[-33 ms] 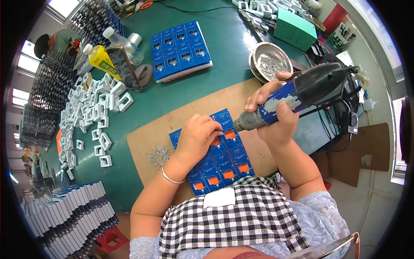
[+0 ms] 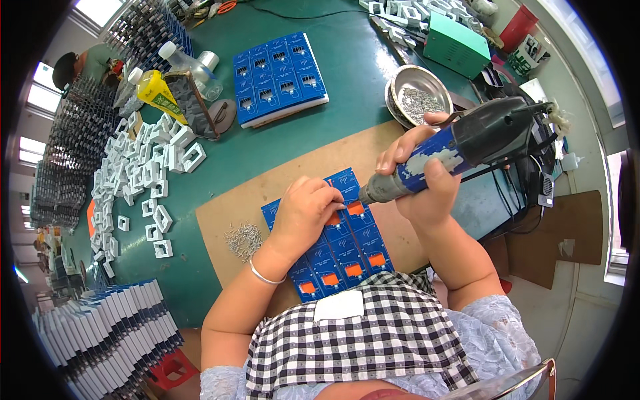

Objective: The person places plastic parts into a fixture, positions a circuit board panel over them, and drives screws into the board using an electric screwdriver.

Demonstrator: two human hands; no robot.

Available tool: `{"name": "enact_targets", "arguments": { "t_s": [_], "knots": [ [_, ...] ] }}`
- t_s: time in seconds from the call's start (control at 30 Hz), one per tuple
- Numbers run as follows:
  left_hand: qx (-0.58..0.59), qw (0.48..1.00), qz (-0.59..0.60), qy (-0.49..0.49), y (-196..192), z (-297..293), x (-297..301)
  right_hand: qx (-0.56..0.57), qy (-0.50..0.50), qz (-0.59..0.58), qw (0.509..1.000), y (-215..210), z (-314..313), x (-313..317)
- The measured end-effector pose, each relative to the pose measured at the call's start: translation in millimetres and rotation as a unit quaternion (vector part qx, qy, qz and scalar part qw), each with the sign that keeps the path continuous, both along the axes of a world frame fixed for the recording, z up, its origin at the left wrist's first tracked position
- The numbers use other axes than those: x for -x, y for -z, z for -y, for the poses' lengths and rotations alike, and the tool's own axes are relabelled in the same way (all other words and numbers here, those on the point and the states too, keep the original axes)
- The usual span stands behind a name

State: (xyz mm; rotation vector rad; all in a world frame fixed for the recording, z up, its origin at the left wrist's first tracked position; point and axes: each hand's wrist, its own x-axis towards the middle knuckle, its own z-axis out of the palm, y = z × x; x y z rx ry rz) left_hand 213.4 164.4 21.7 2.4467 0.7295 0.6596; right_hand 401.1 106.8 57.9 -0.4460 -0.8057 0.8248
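Observation:
A blue circuit board panel with orange patches lies before me, its near edge by my checked apron. My right hand is wrapped round a blue-and-black electric screwdriver with worn paint. The tool is tilted, its grey nose pointing down-left at the panel's far part; whether the tip touches cannot be made out. Over the panel's upper left rests my left hand, thumb and fingertips pinched together close to the tool's tip. Anything between those fingertips is too small to make out. Part of the panel is hidden under this hand.
Loose screws lie on the brown board, left of the panel. A metal bowl of small metal parts stands at right. Beyond are stacked blue panels, white frames, a yellow bottle and a green box.

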Motion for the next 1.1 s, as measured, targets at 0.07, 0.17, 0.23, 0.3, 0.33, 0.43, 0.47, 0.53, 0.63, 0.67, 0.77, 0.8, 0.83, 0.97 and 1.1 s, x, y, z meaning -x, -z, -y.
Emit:
{"name": "enact_targets", "arguments": {
  "t_s": [0.07, 0.17, 0.23, 0.3, 0.33, 0.43, 0.47, 0.53, 0.63, 0.67, 0.77, 0.8, 0.83, 0.97, 1.1],
  "knots": [
    [0.001, 1.0, -0.002, 0.0, -1, 0, -1, -0.002, -0.016, 0.016, 1.0, 3, 0, 1],
    [0.001, 1.0, -0.006, -0.002, -3, 1, -1, -0.018, -0.003, 0.07, 0.997, 6, -3, 5],
    [0.0, 1.0, -0.006, -0.003, -3, 0, -1, -0.027, -0.013, 0.097, 0.995, 5, -5, 5],
    [-0.023, 1.0, -0.003, 0.005, -2, -1, -3, -0.036, -0.024, 0.123, 0.991, 2, -6, 6],
    [-0.022, 1.0, -0.002, 0.004, -2, -1, -4, -0.011, -0.018, 0.143, 0.99, -2, -5, 7],
    [-0.034, 0.999, -0.006, 0.005, 0, -2, -6, 0.007, -0.012, 0.177, 0.984, -4, -7, 8],
    [-0.034, 0.999, -0.014, 0.005, 2, -3, -5, 0.001, -0.012, 0.192, 0.981, -4, -8, 8],
    [-0.034, 0.999, -0.022, 0.002, 5, -3, -3, -0.003, -0.025, 0.203, 0.979, 2, -11, 10],
    [-0.04, 0.999, -0.008, -0.003, 8, -4, -3, 0.001, -0.041, 0.241, 0.97, 2, -12, 10],
    [-0.036, 0.999, -0.005, 0.0, 8, -4, -3, 0.008, -0.046, 0.267, 0.962, 1, -11, 10],
    [-0.035, 0.999, 0.003, 0.005, 9, -5, -4, -0.009, -0.05, 0.265, 0.963, -1, -13, 11],
    [-0.037, 0.999, 0.007, 0.008, 9, -5, -4, -0.009, -0.051, 0.266, 0.963, -2, -14, 11],
    [-0.037, 0.999, 0.008, 0.007, 10, -5, -3, -0.021, -0.055, 0.297, 0.953, -3, -15, 11],
    [-0.039, 0.999, 0.02, 0.011, 10, -4, -2, -0.021, -0.028, 0.375, 0.926, 3, -15, 14],
    [-0.007, 0.999, 0.042, 0.022, 11, -5, 2, -0.001, -0.052, 0.386, 0.921, 3, -22, 22]
  ]
}}
